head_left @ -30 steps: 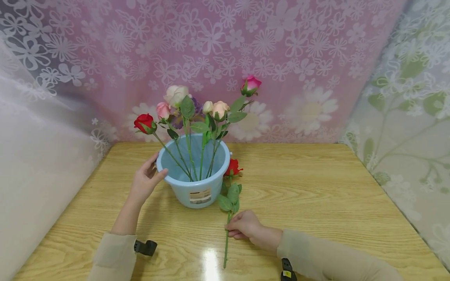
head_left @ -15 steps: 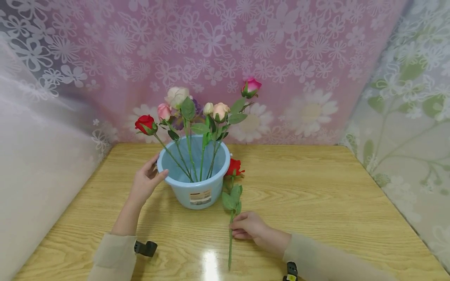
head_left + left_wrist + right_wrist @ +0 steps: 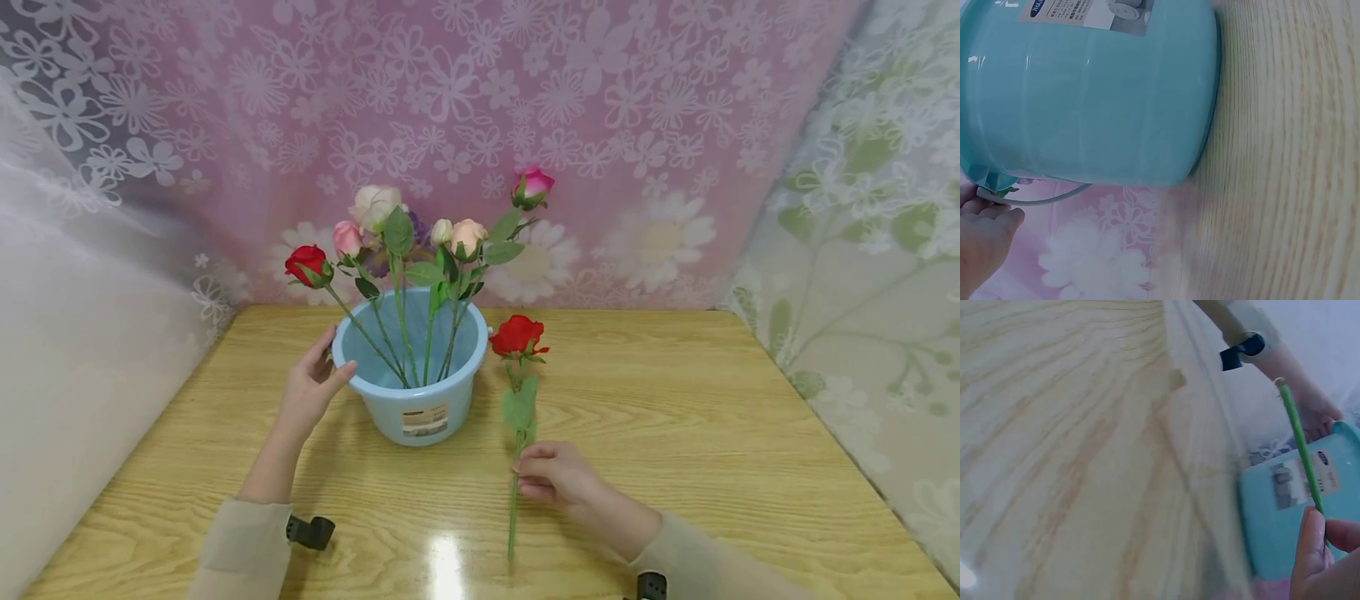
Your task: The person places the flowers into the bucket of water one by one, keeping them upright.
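Note:
A light blue plastic bucket [image 3: 386, 414] stands on the wooden table, several artificial flowers leaning inside it. My left hand [image 3: 309, 389] grips its left rim, thumb over the edge and fingers outside. In the left wrist view those fingers [image 3: 988, 215] lie by the end of the bucket's thin handle [image 3: 1047, 201]. To the right of the bucket, my right hand [image 3: 558, 475] pinches the green stem of a red rose [image 3: 517, 335] between thumb and fingers, bloom pointing away from me. The stem's bare lower end [image 3: 1294, 419] sticks out past the fingertips in the right wrist view.
In the bucket are a red rosebud [image 3: 307, 265], a pink bud [image 3: 347, 238], a cream bloom [image 3: 377, 207], a peach one [image 3: 468, 237] and a tall magenta rose [image 3: 534, 185]. A pink floral curtain [image 3: 637, 108] hangs behind the table [image 3: 675, 400].
My right hand has moved right with the red rose, whose bloom has come out from behind the bucket's right side. The left hand keeps its hold on the rim.

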`<state>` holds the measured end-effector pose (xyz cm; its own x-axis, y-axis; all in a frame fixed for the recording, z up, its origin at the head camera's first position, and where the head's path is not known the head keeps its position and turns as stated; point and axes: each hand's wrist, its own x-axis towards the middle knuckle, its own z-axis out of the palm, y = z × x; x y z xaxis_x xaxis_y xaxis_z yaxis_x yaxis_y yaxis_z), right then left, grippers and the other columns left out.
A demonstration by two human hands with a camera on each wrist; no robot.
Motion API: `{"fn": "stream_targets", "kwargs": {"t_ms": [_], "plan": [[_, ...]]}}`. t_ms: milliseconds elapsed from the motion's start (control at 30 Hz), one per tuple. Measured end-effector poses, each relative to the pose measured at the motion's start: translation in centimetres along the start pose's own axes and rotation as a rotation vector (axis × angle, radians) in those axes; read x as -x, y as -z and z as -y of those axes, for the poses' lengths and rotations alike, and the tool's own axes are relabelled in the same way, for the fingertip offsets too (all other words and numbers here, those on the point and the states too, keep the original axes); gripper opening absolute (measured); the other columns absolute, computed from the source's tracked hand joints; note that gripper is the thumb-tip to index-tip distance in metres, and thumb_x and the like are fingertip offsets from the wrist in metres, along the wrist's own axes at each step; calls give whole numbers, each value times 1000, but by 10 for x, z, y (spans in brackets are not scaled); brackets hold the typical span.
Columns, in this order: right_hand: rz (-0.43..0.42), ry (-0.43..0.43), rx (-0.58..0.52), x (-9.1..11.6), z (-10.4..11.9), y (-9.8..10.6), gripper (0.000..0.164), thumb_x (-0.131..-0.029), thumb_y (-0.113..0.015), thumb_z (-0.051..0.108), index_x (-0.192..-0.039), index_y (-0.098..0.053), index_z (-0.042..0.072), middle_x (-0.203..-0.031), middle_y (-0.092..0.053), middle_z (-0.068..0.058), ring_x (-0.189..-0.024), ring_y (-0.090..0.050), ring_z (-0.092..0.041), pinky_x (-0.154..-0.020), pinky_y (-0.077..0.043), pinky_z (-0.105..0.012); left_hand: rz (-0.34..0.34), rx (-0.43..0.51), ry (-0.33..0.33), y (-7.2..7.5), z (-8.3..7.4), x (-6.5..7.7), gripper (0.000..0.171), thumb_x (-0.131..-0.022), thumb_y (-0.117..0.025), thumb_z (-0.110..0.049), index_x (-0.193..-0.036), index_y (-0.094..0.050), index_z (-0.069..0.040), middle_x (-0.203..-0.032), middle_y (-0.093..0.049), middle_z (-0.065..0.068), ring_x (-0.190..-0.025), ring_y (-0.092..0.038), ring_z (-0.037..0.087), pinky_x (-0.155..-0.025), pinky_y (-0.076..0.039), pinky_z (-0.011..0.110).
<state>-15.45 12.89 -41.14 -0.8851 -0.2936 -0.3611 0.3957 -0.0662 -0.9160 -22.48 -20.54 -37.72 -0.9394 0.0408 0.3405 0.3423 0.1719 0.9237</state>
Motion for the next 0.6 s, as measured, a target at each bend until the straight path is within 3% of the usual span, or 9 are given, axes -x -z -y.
{"fn": "stream_targets", "kwargs": {"t_ms": [67,200,433,600], "plan": [[24,38,-30,4,6,2,2,-81,-59,1,-83,-61,2,-75,-61,-5,-63,-61,-11,-62,-53,-20,5,-10,4,1,1,0,64,-85,-59,-9,-137,-25,2,-141,-25,16,-128,-23,25,-103,-24,38],[37,114,-92,9,20,5,10,-82,-57,-1,-78,-61,7,-78,-62,-5,-70,-62,-14,-65,-53,-21,8,-23,9,1,3,-1,65,-84,-60,-12,-137,-25,3,-141,-26,15,-128,-24,26,-101,-27,35],[55,241,-153,16,53,4,18,-84,-53,-6,-77,-63,8,-79,-65,-5,-77,-64,-15,-69,-52,-21,-7,-19,4,1,6,-1,64,-84,-61,-11,-136,-27,4,-140,-28,16,-127,-25,26,-102,-27,39],[40,313,-161,17,76,2,22,-85,-51,-7,-75,-64,8,-77,-65,-5,-77,-64,-16,-70,-52,-22,-7,-26,-6,2,6,-2,63,-83,-61,-10,-136,-28,3,-140,-28,15,-127,-25,25,-101,-29,31]]}}
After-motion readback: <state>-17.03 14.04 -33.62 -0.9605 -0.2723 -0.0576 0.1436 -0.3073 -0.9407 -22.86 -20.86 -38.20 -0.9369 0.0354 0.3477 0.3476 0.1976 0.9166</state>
